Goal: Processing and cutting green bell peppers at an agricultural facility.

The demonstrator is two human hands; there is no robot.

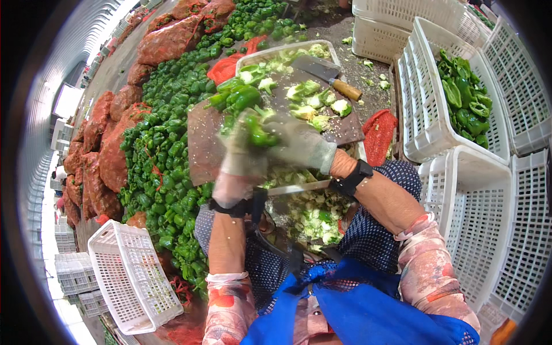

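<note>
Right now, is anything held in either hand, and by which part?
A green bell pepper appears held between the gloved left hand and right hand; motion blur hides which part is gripped.

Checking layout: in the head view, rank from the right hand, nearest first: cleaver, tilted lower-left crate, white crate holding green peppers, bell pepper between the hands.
1. Green bell pepper: just left of the right hand.
2. Wooden-handled cleaver: ahead, slightly right.
3. White crate holding green peppers: right.
4. Tilted white crate: lower left.
</note>
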